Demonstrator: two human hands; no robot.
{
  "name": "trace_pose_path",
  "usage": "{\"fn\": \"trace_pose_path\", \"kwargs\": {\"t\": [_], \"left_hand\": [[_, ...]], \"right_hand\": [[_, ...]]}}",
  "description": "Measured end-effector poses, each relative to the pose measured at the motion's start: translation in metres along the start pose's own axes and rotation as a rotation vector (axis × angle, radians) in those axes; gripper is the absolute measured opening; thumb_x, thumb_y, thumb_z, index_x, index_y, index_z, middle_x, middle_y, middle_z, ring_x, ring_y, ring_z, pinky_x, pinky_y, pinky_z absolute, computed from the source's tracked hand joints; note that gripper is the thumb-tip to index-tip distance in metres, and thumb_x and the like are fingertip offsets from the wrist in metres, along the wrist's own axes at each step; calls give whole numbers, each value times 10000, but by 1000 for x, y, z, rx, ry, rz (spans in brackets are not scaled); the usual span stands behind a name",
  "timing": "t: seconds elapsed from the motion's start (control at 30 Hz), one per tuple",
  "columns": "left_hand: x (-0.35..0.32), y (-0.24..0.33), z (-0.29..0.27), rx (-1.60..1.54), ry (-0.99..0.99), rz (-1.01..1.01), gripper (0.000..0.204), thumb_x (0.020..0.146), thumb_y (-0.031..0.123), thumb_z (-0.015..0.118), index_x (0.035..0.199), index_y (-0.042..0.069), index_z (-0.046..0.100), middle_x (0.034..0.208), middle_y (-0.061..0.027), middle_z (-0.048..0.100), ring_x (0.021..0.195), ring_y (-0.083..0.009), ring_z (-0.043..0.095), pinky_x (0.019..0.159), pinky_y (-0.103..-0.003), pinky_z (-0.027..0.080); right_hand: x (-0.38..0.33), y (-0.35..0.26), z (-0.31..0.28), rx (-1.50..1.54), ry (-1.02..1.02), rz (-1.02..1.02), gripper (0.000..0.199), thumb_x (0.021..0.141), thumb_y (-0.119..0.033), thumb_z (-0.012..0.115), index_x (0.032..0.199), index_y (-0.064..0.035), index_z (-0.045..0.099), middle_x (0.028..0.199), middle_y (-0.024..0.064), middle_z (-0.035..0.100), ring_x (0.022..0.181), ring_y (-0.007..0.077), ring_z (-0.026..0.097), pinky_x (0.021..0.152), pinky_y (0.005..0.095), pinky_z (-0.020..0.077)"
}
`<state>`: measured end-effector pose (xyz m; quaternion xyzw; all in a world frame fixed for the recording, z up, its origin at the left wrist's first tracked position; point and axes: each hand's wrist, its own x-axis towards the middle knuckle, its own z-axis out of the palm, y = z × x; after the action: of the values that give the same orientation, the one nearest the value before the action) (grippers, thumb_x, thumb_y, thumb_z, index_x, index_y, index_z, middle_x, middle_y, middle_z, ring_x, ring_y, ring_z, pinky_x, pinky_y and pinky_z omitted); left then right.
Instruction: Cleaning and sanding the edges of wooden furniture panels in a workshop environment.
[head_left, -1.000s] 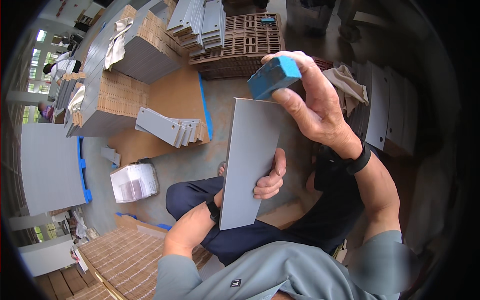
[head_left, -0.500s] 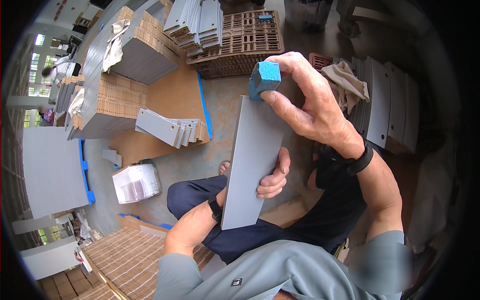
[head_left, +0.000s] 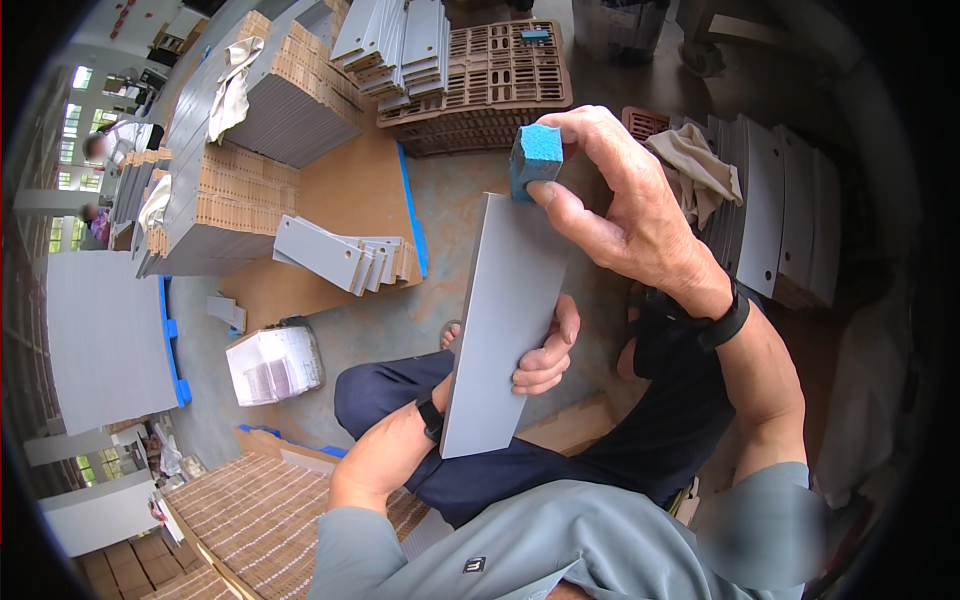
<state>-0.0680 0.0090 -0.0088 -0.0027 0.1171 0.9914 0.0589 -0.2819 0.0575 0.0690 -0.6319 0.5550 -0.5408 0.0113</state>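
Head view: block [head_left: 538, 150] and board [head_left: 500, 335] in hand

Right hand [head_left: 635, 215] is pinching the block between thumb and fingers at the board's far end. Left hand [head_left: 546, 358] is clasping the board's right edge, fingers curling round it, over the lap [head_left: 500, 472].

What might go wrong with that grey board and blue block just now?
The left hand holds the grey board well below its upper end, so a firm push up there might tip it. The right hand pinches the blue block between thumb and fingers, so it could slip. The thumb is also close to the board's end and might scrape it.
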Motion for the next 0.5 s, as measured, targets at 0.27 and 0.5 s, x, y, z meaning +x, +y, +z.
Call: {"fn": "trace_pose_path", "kwargs": {"t": [0.27,0.5], "left_hand": [[0,0,-6,-30,-62,-13,522,1066,482,455,1105,-29,553,591,-16,431,432,-117,411,379,-256,343],[5,-2,-14,-16,-79,-26,548,1057,497,461,1163,-34,549,603,-13,433,432,-122,407,381,-260,343]], "right_hand": [[6,2,-15,-189,17,-91,535,781,-68,754,1307,-135,678,1039,78,602,988,263,580,891,399,518],[2,7,-12,-425,-143,-289,663,732,-56,780,1347,-288,692,1099,6,590,1083,254,552,982,436,481]]}}
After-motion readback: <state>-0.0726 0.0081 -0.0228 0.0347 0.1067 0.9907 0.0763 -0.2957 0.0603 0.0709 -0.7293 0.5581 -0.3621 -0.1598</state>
